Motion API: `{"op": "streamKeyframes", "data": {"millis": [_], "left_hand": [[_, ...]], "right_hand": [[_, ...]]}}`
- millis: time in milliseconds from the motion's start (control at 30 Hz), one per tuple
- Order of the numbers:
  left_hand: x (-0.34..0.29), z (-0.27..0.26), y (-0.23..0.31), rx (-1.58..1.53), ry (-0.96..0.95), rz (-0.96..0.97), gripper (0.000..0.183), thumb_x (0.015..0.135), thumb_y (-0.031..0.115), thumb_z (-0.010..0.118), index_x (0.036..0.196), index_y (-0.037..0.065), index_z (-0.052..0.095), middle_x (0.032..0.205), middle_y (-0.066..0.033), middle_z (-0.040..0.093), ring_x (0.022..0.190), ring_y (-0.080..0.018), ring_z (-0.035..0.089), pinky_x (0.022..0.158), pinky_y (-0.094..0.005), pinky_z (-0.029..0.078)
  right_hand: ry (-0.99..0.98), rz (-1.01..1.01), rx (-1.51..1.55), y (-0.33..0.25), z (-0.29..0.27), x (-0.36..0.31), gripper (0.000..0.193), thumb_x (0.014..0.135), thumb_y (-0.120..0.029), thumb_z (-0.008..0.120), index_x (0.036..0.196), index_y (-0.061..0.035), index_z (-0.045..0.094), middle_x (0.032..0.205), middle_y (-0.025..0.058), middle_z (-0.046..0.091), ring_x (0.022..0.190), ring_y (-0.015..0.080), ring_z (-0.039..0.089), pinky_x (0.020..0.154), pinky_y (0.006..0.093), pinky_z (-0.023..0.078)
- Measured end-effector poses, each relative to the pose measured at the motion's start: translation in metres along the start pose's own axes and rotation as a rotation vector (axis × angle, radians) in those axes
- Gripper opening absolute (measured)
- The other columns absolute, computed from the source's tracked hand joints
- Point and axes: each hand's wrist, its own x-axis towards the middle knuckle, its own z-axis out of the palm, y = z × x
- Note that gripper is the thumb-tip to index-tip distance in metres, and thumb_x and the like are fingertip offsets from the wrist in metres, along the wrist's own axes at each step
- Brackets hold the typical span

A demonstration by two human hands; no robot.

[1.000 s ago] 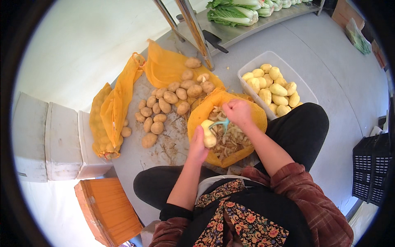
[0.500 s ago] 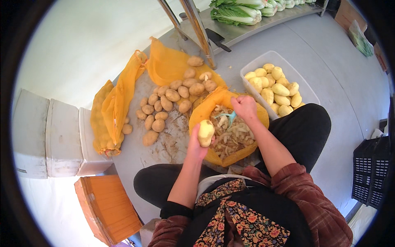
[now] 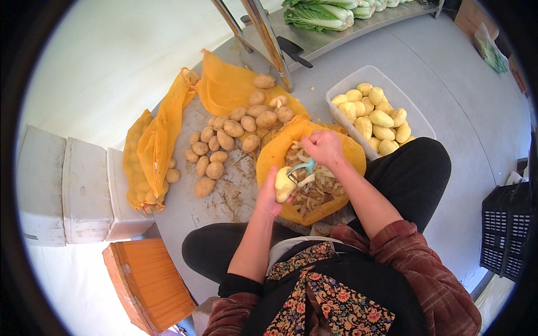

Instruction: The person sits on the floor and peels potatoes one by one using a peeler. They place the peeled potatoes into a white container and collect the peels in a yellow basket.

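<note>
Two hands at work over an orange mesh sack (image 3: 347, 154) spread open as a bowl on the floor, heaped with pale potato peelings (image 3: 314, 193). Left hand (image 3: 268, 197) clenched around a half-peeled yellow potato (image 3: 283, 185), held just above the near left rim of that sack. Right hand (image 3: 324, 148) gripping a light-blue peeler (image 3: 301, 167), its head touching the top of the potato.

Further orange mesh sacks to the left: one flattened sack (image 3: 227, 89) behind the loose pile, one long sack (image 3: 147, 154) lying part full along the left, bulging with potatoes at its near end. About twenty unpeeled brown potatoes (image 3: 232, 131) scattered between the two, on bare floor strewn with dirt and scraps. No legible labels on any sack.

Clear rectangular plastic tub (image 3: 414, 115) to the right of the hands, just beyond the knee, holding peeled yellow potatoes (image 3: 378, 115). Black plastic crate (image 3: 501, 232) at the far right edge. Orange wooden stool (image 3: 148, 280) at lower left. White foam boxes (image 3: 73, 193) in a row at the far left.

Grey concrete floor (image 3: 448, 67) throughout, sunlit and washed out on the left. Steel bench (image 3: 336, 36) at the top, on metal legs (image 3: 269, 42), carrying green leafy cabbages (image 3: 322, 14). Black trousers, red plaid sleeves, floral apron in the foreground.
</note>
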Motion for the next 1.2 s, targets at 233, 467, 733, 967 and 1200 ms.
{"op": "streamKeyframes", "data": {"millis": [233,467,733,967,1200], "left_hand": [[-0.008,0.004,0.004,0.123,-0.022,-0.056,0.038,0.084,0.040,0.037,0.087,0.005,0.050,0.062,-0.0090,0.054,0.045,-0.0178,0.050,0.034,-0.0245,0.034],[-0.007,0.004,0.003,0.300,0.073,0.024,0.035,0.084,0.037,0.039,0.085,0.004,0.051,0.062,-0.0084,0.054,0.046,-0.0171,0.051,0.034,-0.0246,0.035],[-0.003,0.001,0.007,0.050,-0.081,-0.065,0.037,0.083,0.038,0.038,0.085,0.003,0.052,0.063,-0.0103,0.055,0.046,-0.0196,0.051,0.033,-0.0244,0.034],[0.042,0.064,0.032,0.152,-0.103,0.091,0.042,0.086,0.038,0.034,0.104,0.002,0.044,0.089,-0.0128,0.054,0.072,-0.0199,0.054,0.056,-0.0294,0.045],[0.091,0.138,0.025,0.177,-0.354,0.127,0.042,0.085,0.029,0.041,0.115,0.000,0.037,0.104,-0.0134,0.049,0.091,-0.0230,0.052,0.078,-0.0316,0.045]], "right_hand": [[-0.093,0.316,-0.153,0.012,-0.008,0.008,0.034,0.070,-0.034,0.044,0.060,-0.0054,0.059,0.065,0.0133,0.057,0.062,0.0301,0.054,0.057,0.0373,0.044],[-0.272,0.213,-0.161,0.002,-0.005,0.003,0.033,0.070,-0.034,0.044,0.063,-0.0061,0.061,0.067,0.0138,0.057,0.065,0.0294,0.055,0.058,0.0369,0.044],[-0.248,0.333,-0.347,0.011,-0.003,-0.001,0.032,0.072,-0.033,0.046,0.071,-0.0062,0.062,0.074,0.0120,0.060,0.068,0.0268,0.057,0.062,0.0349,0.045],[-0.648,0.364,-0.453,0.011,-0.001,-0.011,0.026,0.071,-0.024,0.047,0.080,-0.0046,0.062,0.084,0.0127,0.059,0.081,0.0263,0.057,0.068,0.0342,0.045],[-0.502,0.262,-0.211,0.015,-0.003,-0.011,0.040,0.068,-0.037,0.051,0.096,-0.0084,0.054,0.090,0.0159,0.057,0.086,0.0288,0.054,0.070,0.0381,0.044]]}}
